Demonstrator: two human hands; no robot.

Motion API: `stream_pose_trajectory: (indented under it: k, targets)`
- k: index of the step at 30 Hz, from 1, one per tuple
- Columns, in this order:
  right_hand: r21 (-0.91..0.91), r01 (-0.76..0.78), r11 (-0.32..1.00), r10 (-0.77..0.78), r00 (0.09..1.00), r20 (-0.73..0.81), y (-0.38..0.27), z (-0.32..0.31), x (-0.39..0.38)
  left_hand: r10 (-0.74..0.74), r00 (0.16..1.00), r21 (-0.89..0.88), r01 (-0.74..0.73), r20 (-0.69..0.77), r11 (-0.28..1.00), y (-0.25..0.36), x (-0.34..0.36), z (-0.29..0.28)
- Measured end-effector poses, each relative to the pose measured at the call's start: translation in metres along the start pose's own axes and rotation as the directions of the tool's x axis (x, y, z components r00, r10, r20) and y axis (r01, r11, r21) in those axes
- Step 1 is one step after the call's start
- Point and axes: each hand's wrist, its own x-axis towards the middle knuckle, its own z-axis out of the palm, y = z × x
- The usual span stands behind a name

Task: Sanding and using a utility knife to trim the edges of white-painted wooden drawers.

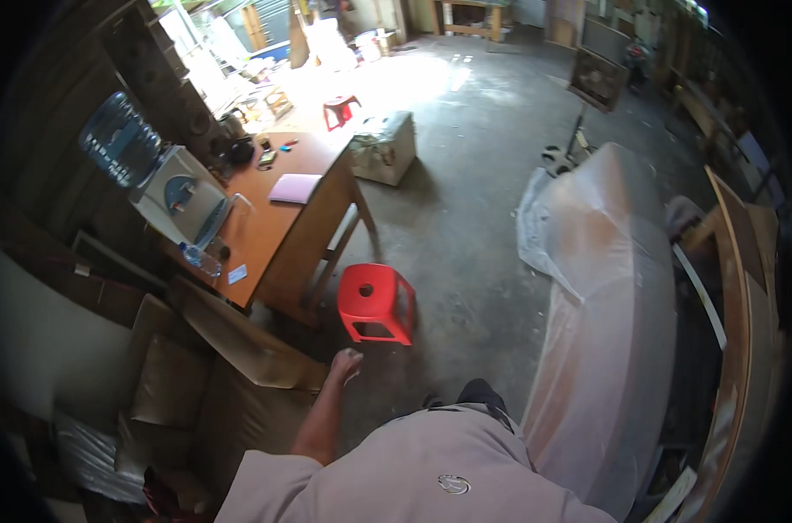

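Note:
My left hand (347, 365) hangs low in front of me with its fingers curled closed. A small pale patch shows at the fingers, too small to name. Just beyond the hand stands a red plastic stool (387, 302) with a round hole in its seat; a gap lies between hand and stool. To the hand's left is the wooden arm of a brown sofa (165, 375). My right hand is out of the picture.
Ahead on the left, a wooden desk (261, 235) bears a water dispenser (182, 199), a plastic bottle (202, 260) and a pink folder (295, 189). Along my right runs a long bulky piece under plastic sheeting (609, 349). A box (387, 152) and another red stool (341, 111) stand farther off.

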Motion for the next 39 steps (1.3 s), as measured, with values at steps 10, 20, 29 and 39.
stream_pose_trajectory:
  k: [10,20,29,39]
  targets:
    - [0.336,-0.047,0.941,0.058,0.998,-0.022,-0.343,-0.178,0.132,-0.342,0.915,-0.023,0.355,0.217,0.935,0.001,0.102,0.037]
    - [-0.058,0.078,0.995,-0.056,0.949,0.312,-0.577,-0.31,0.384,-0.679,0.719,-0.468,0.656,0.147,0.592,0.048,0.099,0.046]
    - [0.241,0.286,0.927,-0.334,0.923,0.191,-0.853,-0.306,0.393,-0.723,0.563,-0.889,-0.047,-0.4,0.455,0.126,0.266,-0.177]
    - [-0.66,0.703,0.267,-0.658,0.633,0.408,-0.782,-0.247,0.534,-0.531,0.157,-0.531,0.041,-0.833,0.846,0.066,0.454,-0.481]
